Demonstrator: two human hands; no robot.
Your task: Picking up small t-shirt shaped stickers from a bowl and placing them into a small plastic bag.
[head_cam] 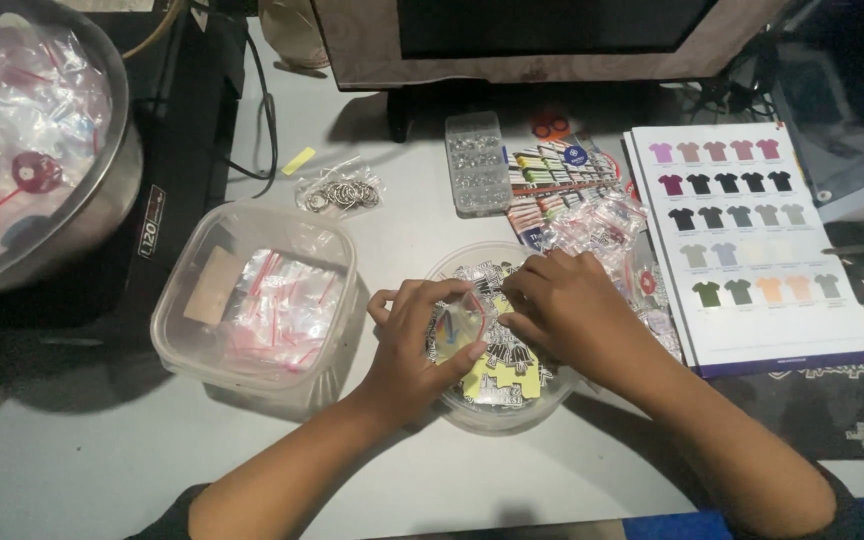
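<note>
**Both hands working in a bowl of charms**

The left hand (pixel 414 340) pinches a small clear bag (pixel 462 325) over the round bowl (pixel 472 415), keeping it where the right hand (pixel 562 310), fingers curled among the small pieces, can reach. Left of it stands a square tub (pixel 252 300) of bags. Farther back on the grey table (pixel 402 470) lie a shirt colour chart (pixel 752 240), metal rings (pixel 340 192) and a monitor base (pixel 542 45).

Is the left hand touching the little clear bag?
Touching. The head view shows the left hand pinching the small clear bag between thumb and fingers over the round bowl.
</note>
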